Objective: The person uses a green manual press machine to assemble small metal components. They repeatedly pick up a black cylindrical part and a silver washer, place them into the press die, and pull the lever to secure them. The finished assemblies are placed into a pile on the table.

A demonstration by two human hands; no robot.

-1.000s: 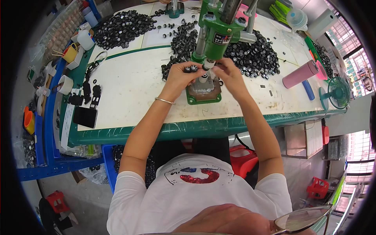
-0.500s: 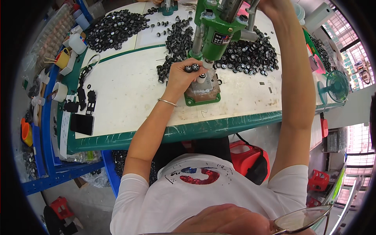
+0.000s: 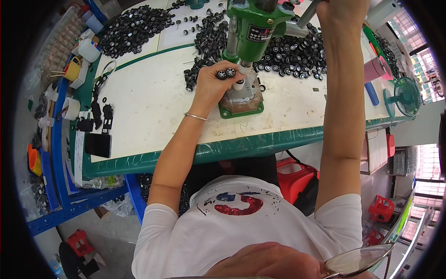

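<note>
Left hand [image 3: 211, 81] is closed around small black wheels [image 3: 230, 72] beside the green press [image 3: 260, 21], best kept out from under its ram [image 3: 245, 66]; right hand [image 3: 342, 13] is at the lever [image 3: 307, 16], grip cropped, unclear.

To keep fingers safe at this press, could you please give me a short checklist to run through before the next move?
1. Left hand clear of the green press: not ok; its fingertips are right beside the ram's lower end.
2. Right hand firmly on the lever: cannot tell; it is at the lever, but the picture's top edge cuts off the grip.
3. Part seated under the ram: cannot tell; fingers partly hide it.
4. Two black wheels held in the left hand: ok.
5. Pink bottle away from the press: ok; it is well to the right.
</note>
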